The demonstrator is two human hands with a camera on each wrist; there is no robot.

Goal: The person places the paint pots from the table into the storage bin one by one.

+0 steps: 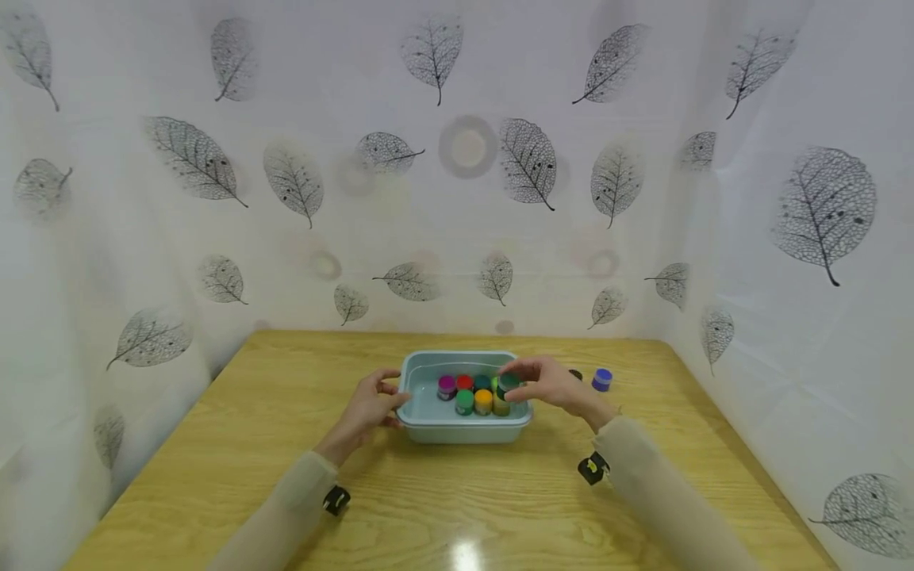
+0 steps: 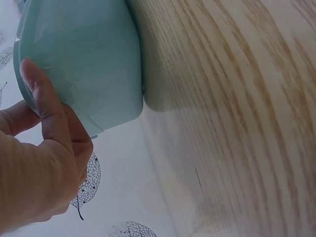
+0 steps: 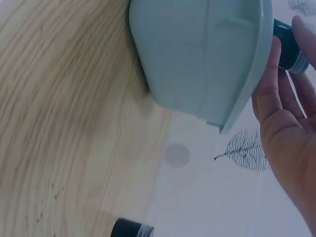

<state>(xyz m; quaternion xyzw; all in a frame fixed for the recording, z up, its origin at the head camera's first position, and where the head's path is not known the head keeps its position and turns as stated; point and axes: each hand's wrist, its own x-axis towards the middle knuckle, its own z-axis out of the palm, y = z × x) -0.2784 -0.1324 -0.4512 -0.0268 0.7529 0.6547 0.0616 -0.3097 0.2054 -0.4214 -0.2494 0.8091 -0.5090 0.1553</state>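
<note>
A light blue plastic box [image 1: 464,435] stands on the table with several small paint jars inside, among them a purple jar [image 1: 446,387], a red jar [image 1: 465,383], a green jar [image 1: 465,402] and an orange jar [image 1: 483,402]. My left hand [image 1: 370,408] grips the box's left rim between thumb and fingers. Over the box's right end, my right hand [image 1: 553,382] pinches a dark green jar [image 3: 290,44]. This hand partly hides the jars below it.
To the right of the box are a blue-violet jar [image 1: 602,380] and a black-topped jar [image 3: 129,228], the latter partly behind my right hand in the head view. A leaf-patterned curtain [image 1: 471,214] surrounds the back and sides of the wooden table [image 1: 428,500].
</note>
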